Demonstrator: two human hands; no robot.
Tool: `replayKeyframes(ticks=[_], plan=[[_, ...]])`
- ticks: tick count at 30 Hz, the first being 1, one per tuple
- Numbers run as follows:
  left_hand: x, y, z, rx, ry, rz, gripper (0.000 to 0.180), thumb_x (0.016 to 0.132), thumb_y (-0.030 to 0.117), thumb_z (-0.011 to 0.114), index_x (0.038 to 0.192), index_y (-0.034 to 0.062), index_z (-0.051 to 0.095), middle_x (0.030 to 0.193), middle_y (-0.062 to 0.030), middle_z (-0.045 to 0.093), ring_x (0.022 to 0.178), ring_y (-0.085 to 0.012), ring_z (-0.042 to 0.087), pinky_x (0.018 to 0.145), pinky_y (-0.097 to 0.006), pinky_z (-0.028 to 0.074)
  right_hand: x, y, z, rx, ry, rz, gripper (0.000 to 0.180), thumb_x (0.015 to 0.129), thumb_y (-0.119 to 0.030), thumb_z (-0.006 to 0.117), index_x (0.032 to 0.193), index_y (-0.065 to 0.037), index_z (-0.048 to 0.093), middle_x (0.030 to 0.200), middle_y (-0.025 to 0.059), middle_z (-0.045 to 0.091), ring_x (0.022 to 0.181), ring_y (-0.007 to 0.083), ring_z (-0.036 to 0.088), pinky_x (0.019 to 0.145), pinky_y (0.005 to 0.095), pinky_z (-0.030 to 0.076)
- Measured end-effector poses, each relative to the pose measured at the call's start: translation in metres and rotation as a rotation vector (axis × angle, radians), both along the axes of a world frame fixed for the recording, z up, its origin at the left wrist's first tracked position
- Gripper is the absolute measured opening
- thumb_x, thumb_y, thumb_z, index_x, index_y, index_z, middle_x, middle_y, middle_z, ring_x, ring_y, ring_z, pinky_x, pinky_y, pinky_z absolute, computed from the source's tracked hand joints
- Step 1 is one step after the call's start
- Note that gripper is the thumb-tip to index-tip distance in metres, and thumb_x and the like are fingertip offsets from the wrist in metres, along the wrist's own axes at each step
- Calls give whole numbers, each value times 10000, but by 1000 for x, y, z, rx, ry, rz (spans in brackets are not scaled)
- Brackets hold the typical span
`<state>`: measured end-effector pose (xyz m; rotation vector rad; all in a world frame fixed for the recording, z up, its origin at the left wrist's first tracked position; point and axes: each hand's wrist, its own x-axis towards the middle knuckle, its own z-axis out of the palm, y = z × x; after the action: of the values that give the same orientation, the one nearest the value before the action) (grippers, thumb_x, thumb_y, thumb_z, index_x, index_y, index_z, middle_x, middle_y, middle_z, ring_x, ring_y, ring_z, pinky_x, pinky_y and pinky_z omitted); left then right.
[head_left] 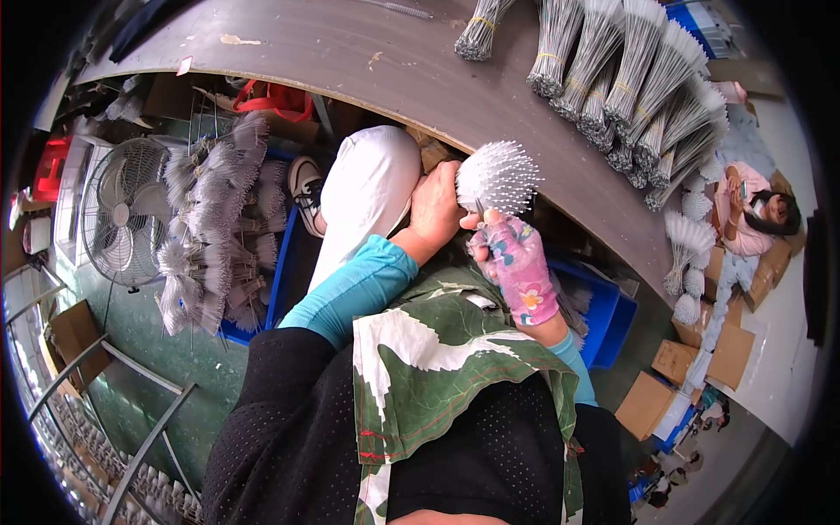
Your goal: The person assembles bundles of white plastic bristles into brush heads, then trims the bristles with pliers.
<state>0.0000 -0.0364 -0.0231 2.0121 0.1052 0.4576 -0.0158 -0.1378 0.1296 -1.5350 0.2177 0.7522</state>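
Observation:
Just off the table's front edge, my left hand (436,208) is closed around a bundle of thin brushes (499,178) with white bristle heads. The heads fan out to the right in a rounded clump, with many small tips showing. My right hand (514,254), in a pink floral fingerless glove, is closed just below the clump, close to my left fingers. A small dark, thin piece (479,208) shows at its fingertips; its kind is too small to tell. The bundle's lower part is hidden behind my left hand.
Tied bundles of wire-stemmed brushes (643,83) are heaped on the brown table (350,52). More white brushes (219,201) pile up at left beside a standing fan (122,213). A blue bin (604,311) sits at right. Farther right are cardboard boxes (643,404) and another person (744,210).

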Motion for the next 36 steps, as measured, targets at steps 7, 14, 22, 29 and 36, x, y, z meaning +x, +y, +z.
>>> replayKeyframes(ticks=[7, 14, 22, 29, 36], plan=[[0, 0, 2, -18, 32, 16, 512, 597, 29, 672, 1067, 52, 471, 942, -158, 553, 857, -376, 543, 736, -443, 437, -1, -4, 1, 29, 49, -5, 324, 943, -309, 507, 943, -14, 640, 603, -13, 514, 486, 36, 417, 419, 171, 284], [1, 1, 3, -25, 13, 17, 437, 640, 17, 633, 1046, 48, 475, 912, -170, 560, 854, -387, 543, 736, -457, 435, -1, -9, 8, 27, 59, 53, 360, 946, -338, 495, 973, -5, 630, 629, -8, 526, 488, 32, 420, 417, 159, 291], [13, 13, 9, -605, 68, -351, 490, 749, 101, 726, 1198, 35, 541, 1172, -72, 598, 1088, -177, 544, 946, -316, 410, 16, -61, -12, 196, -316, -26, 415, 858, -284, 640, 1151, -9, 535, 789, 12, 557, 626, 34, 503, 524, 157, 406], [10, 27, 21, -475, 94, -788, 555, 684, 87, 766, 1189, 28, 545, 1125, -68, 612, 1056, -157, 541, 949, -318, 404, 38, -49, -29, 44, -813, 156, 838, 643, -142, 830, 1335, -43, 369, 1259, 84, 502, 1118, 198, 509, 977, 330, 392], [-5, 24, 46, -749, 230, -652, 801, 640, 124, 798, 1315, 3, 384, 1244, -121, 512, 1178, -204, 458, 1020, -334, 343, 23, -48, -37, 48, -547, 133, 706, 665, -115, 805, 1254, -27, 425, 1170, 63, 568, 1057, 145, 550, 915, 299, 440]])
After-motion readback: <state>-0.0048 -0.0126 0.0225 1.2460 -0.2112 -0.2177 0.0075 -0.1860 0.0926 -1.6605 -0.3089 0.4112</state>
